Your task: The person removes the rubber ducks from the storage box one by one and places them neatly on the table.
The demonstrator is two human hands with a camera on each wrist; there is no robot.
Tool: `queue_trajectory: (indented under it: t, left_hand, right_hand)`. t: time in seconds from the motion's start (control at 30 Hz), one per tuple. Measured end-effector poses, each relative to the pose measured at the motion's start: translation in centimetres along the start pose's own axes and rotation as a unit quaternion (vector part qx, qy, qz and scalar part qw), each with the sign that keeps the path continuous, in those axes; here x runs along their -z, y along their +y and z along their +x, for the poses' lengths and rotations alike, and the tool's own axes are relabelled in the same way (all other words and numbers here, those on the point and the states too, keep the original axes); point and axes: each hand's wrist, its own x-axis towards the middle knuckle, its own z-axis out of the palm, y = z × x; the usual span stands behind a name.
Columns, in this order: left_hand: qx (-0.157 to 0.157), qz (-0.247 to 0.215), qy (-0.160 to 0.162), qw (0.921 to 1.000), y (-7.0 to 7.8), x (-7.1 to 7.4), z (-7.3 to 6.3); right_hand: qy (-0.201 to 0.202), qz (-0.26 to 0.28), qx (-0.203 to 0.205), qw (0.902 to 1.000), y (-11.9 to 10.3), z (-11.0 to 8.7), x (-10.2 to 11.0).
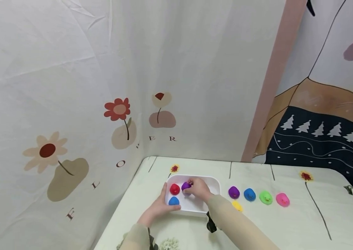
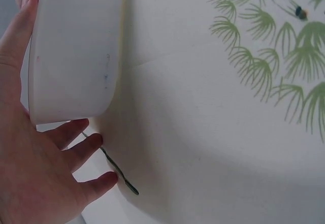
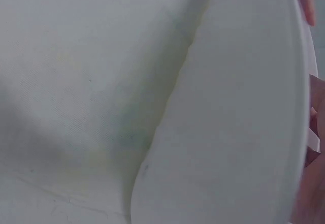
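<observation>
A white plastic tray (image 1: pixel 195 205) stands on the table. My left hand (image 1: pixel 158 207) holds its left end, the thumb along the near rim; in the left wrist view the fingers (image 2: pixel 76 158) spread around the tray's corner. Reaching inside the tray, my right hand (image 1: pixel 199 189) pinches a purple toy duck (image 1: pixel 186 186), partly covered by the fingers. To its left lie a red toy duck (image 1: pixel 174 189) and, nearer me, a blue toy duck (image 1: pixel 174 201). The right wrist view mostly holds the tray's outer wall (image 3: pixel 228 107), which hides the duck.
Right of the tray, a row holds a purple duck (image 1: pixel 234 192), a blue duck (image 1: pixel 249 194), a green duck (image 1: pixel 266 197) and a pink duck (image 1: pixel 283 199). A yellow duck (image 1: pixel 237 206) lies nearer, partly behind my right sleeve. Printed curtains (image 1: pixel 195 86) hang behind the table.
</observation>
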Motion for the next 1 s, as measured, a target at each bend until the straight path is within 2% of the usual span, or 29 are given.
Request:
queue_trajectory:
  t: [0.5, 0.73, 1.0]
  left_hand:
    - [0.008, 0.015, 0.006, 0.9998, -1.1, 0.5, 0.7]
    - [0.015, 0.012, 0.003, 0.9998, -0.8, 0.3, 0.6]
    - [0.016, 0.007, 0.003, 0.9998, -0.2, -0.1, 0.3]
  right_hand:
    - [-0.016, 0.014, 0.024, 0.9995, -1.0, -0.9, 1.4]
    - [-0.021, 0.013, 0.034, 0.9991, -0.9, -1.5, 2.5]
    - [-0.008, -0.008, 0.048, 0.9988, -0.6, -2.4, 3.7]
